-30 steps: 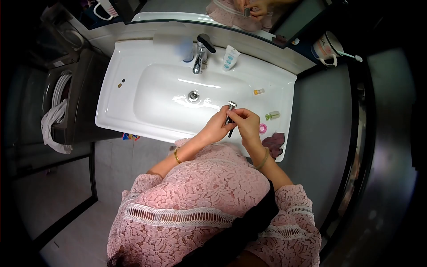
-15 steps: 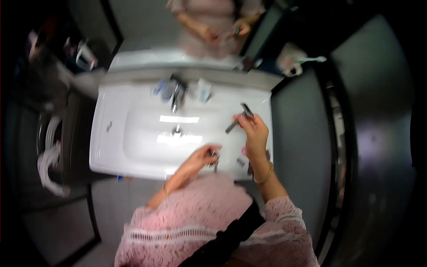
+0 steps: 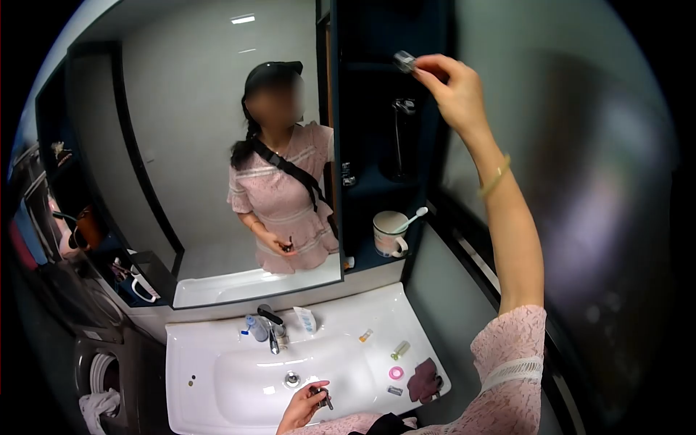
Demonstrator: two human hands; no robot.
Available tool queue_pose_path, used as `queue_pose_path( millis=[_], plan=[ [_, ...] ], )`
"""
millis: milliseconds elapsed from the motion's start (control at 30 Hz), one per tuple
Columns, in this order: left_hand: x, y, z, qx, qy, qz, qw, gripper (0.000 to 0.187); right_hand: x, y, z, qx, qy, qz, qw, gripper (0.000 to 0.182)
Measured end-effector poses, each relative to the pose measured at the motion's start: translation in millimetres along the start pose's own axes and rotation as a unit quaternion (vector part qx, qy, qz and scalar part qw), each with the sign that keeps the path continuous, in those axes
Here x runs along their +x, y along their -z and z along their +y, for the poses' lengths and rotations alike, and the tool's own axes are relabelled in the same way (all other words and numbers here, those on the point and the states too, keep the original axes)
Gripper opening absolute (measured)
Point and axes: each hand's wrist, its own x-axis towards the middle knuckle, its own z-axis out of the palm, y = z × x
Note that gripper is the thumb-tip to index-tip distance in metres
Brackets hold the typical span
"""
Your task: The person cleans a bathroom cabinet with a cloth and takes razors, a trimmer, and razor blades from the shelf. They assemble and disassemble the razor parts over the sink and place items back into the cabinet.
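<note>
My right hand [image 3: 455, 93] is raised in front of the dark open shelf at the upper right. Its thumb and fingers pinch a small, clear-grey glossy piece [image 3: 404, 61]; its exact kind is not visible. Low over the front of the white washbasin [image 3: 192, 351], the fingers of my left hand [image 3: 301, 407] are curled around a small dark metallic object [image 3: 320, 396], partly hidden by them. On the basin's right side lie a pink ring [image 3: 396, 373], a small greenish clear cylinder [image 3: 400, 350], a small grey piece [image 3: 394, 391] and a purple cloth-like item [image 3: 423, 380].
A mug [image 3: 389, 233] holding a toothbrush [image 3: 413, 219] stands on the lower shelf, below a slim metallic stand [image 3: 398, 141]. The faucet [image 3: 272, 330] has a blue bottle [image 3: 255, 328] and a white tube [image 3: 304, 320] beside it. A large mirror [image 3: 196, 145] hangs behind.
My right hand has risen from the basin's right side to the upper shelf. The long dark object it held no longer shows there; a small clear-grey piece does. The view has tilted up.
</note>
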Motion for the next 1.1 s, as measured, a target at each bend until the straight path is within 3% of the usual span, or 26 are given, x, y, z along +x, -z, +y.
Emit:
queue_pose_path(
  millis=[233, 300, 367, 400, 533, 633, 700, 1100],
  plan=[
    [-16.0, -3.4, 4.1, -0.015, -0.029, 0.095, 0.995, 0.027, 61.3, -48.3, 24.8, -0.084, -0.024, -0.156, 0.984, 0.014],
    [-7.7, 14.0, -13.6, -0.031, -0.044, 0.105, 0.993, 0.026, 72.3, -59.9, 35.3, -0.07, -0.012, -0.161, 0.984, 0.015],
    [11.0, 41.8, -42.0, -0.032, -0.172, 0.009, 0.985, 0.024, 79.9, -67.1, 39.3, -0.057, -0.005, -0.18, 0.982, 0.013],
    [11.0, 42.8, -41.9, -0.026, -0.177, 0.011, 0.984, 0.025, 81.6, -69.5, 36.6, -0.055, -0.004, -0.18, 0.982, 0.013],
    [7.4, 43.4, -44.3, -0.04, -0.173, 0.03, 0.984, 0.021, 89.3, -82.4, 28.5, -0.063, 0.007, -0.109, 0.992, 0.014],
    [9.4, 43.3, -42.0, 0.021, -0.144, 0.039, 0.989, 0.016, 97.1, -94.4, 28.3, -0.097, 0.016, -0.087, 0.991, 0.015],
    [8.3, 32.8, -40.7, -0.038, -0.17, 0.064, 0.983, 0.012, 99.4, -103.5, 29.0, -0.122, 0.001, -0.09, 0.988, 0.016],
    [4.2, 42.7, -49.5, -0.045, -0.146, 0.093, 0.984, 0.01, 97.1, -100.0, 35.9, -0.064, 0.009, -0.161, 0.985, 0.023]
  ],
)
